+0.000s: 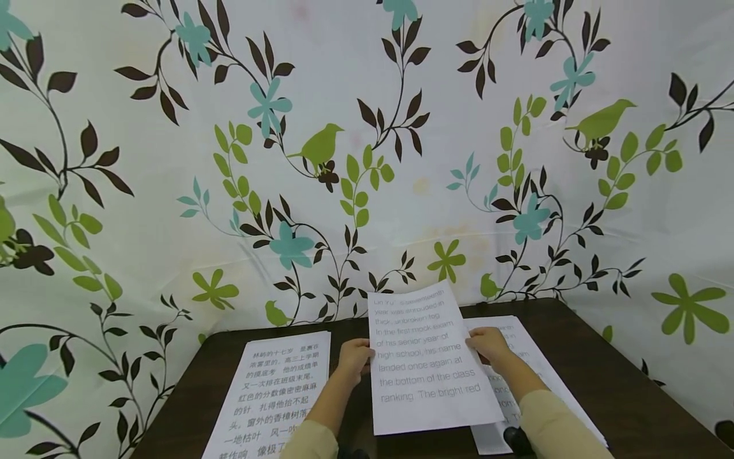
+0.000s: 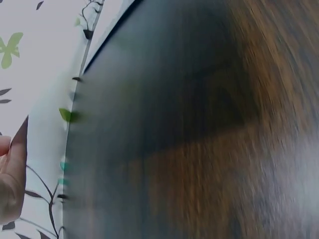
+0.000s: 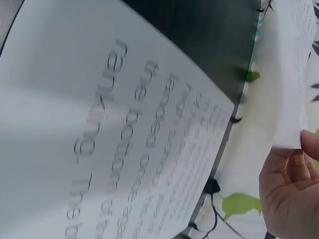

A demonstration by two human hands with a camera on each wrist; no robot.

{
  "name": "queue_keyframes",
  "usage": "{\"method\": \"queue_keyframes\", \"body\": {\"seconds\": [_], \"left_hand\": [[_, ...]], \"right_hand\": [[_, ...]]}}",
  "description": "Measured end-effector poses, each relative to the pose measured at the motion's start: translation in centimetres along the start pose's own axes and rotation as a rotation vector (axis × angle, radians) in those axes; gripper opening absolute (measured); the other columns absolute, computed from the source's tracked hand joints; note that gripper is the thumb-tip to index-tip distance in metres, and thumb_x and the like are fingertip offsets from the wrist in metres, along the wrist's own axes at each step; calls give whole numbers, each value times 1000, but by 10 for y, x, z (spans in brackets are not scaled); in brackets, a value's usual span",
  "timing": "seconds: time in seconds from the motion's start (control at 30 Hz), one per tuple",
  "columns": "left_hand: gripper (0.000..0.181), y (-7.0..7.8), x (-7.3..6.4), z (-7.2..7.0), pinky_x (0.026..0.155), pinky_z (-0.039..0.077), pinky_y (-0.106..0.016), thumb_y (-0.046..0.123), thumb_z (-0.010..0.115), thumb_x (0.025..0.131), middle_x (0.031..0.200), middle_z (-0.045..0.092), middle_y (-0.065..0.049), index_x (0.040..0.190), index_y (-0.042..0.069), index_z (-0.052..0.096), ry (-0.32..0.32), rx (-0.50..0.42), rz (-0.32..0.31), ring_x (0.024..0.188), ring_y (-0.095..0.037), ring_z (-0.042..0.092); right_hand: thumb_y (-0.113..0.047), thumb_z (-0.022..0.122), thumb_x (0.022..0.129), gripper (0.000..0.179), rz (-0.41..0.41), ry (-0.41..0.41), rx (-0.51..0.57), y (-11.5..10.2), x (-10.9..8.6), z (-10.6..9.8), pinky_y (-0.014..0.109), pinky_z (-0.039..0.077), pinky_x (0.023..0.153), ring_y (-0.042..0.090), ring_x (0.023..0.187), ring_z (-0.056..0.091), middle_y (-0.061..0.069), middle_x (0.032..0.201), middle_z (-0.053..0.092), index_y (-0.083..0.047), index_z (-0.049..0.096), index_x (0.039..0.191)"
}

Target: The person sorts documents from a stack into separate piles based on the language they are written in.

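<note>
Raised above the table is a sheet of paper (image 1: 427, 363) printed with large English text, its top edge leaning away. My left hand (image 1: 352, 358) pinches its left edge, and my right hand (image 1: 490, 347) pinches the right edge at about mid-height. In the right wrist view, the thumb and fingers of the right hand (image 3: 286, 194) close on the sheet's edge. The left hand (image 2: 10, 184) is only partly visible at the border of the left wrist view. Under the raised sheet, to the right, English-printed paper (image 1: 545, 389) lies on the table, partly covered.
Paper with Chinese text (image 1: 269, 395) lies on the left of the dark brown table (image 1: 608, 357), partly behind my left forearm. A white hanging with printed birds and leaves (image 1: 401, 210) stands right behind the table's far edge.
</note>
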State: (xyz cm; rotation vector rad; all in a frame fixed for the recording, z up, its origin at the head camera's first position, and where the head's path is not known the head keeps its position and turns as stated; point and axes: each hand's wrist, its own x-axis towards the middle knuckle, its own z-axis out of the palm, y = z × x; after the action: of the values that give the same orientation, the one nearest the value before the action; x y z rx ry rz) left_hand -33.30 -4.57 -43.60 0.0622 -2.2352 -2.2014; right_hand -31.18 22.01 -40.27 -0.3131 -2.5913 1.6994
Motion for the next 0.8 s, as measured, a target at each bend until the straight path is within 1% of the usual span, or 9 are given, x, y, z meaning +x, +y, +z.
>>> {"method": "queue_keyframes", "body": {"seconds": [0.13,0.3,0.5,0.6,0.73,0.8], "left_hand": [[24,5,-1,11,52,50,-33,-10,48,73,74,59,-13,96,-13,57,-35,-25,17,59,-20,59],[23,11,-2,27,53,50,-34,-11,48,74,74,60,-13,95,-12,57,-56,-33,23,60,-21,60],[21,16,-2,47,54,50,-35,-11,50,74,71,60,-10,93,-10,59,-65,-17,6,60,-22,60],[21,16,-3,57,54,50,-34,-11,51,74,70,60,-10,93,-10,59,-73,-19,-4,61,-22,60],[21,16,-5,70,54,50,-34,-12,51,74,70,60,-10,92,-9,60,-90,-35,-26,60,-20,60],[20,15,-6,76,53,50,-34,-12,51,74,70,60,-9,92,-9,60,-95,-40,-34,59,-20,60]], "right_hand": [[-3,49,81,34,-10,-10,10,4,2,-14,28,47,54,17,63,56,18,85,57,17,47,109],[-4,49,82,35,-13,-8,4,10,3,-31,27,45,53,18,65,55,19,87,56,17,45,110],[-7,49,83,40,12,4,-31,16,4,-52,26,42,54,20,70,52,22,96,53,16,41,115],[-8,49,84,42,16,11,-45,18,3,-63,26,41,55,22,73,51,24,98,52,16,39,116],[-9,50,84,43,25,21,-66,21,1,-75,29,41,58,28,80,49,27,102,49,16,38,117],[-9,49,84,43,28,24,-82,23,-1,-81,28,40,58,30,83,48,28,104,47,16,38,117]]}}
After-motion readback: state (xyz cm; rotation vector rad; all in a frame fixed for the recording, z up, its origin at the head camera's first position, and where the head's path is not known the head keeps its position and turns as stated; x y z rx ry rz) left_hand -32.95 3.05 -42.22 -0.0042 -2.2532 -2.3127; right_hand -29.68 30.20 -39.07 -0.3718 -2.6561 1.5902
